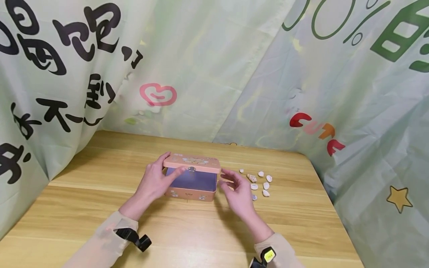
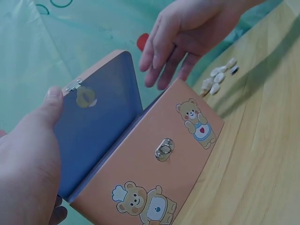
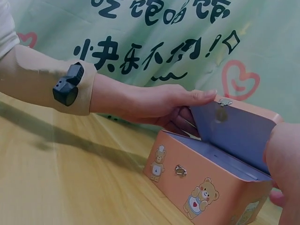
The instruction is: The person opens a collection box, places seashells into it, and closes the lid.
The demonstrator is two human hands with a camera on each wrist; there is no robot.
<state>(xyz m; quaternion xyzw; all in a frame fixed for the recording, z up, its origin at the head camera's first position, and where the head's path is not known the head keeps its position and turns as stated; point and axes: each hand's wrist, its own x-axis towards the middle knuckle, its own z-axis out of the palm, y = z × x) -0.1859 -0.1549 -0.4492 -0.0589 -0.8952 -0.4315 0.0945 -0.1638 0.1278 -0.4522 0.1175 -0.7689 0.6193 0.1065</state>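
Observation:
A salmon-pink tin box (image 1: 189,194) with bear pictures and a metal clasp stands on the table, its hinged lid (image 1: 201,161) raised partway over a blue-grey inside. My left hand (image 1: 155,179) holds the lid at its left end, thumb on the front edge near the latch and fingers round the side, as the right wrist view shows. Beside the box's right end is my right hand (image 1: 238,191), fingers loosely bent and nothing held. In the left wrist view this right hand (image 2: 190,35) hangs near the box's corner; whether it touches the tin I cannot tell.
Several small seashells (image 1: 266,185) and a spiral shell (image 1: 251,178) lie on the wooden table (image 1: 291,223), right of my right hand. A printed cloth curtain (image 1: 201,74) hangs behind the table and along both sides.

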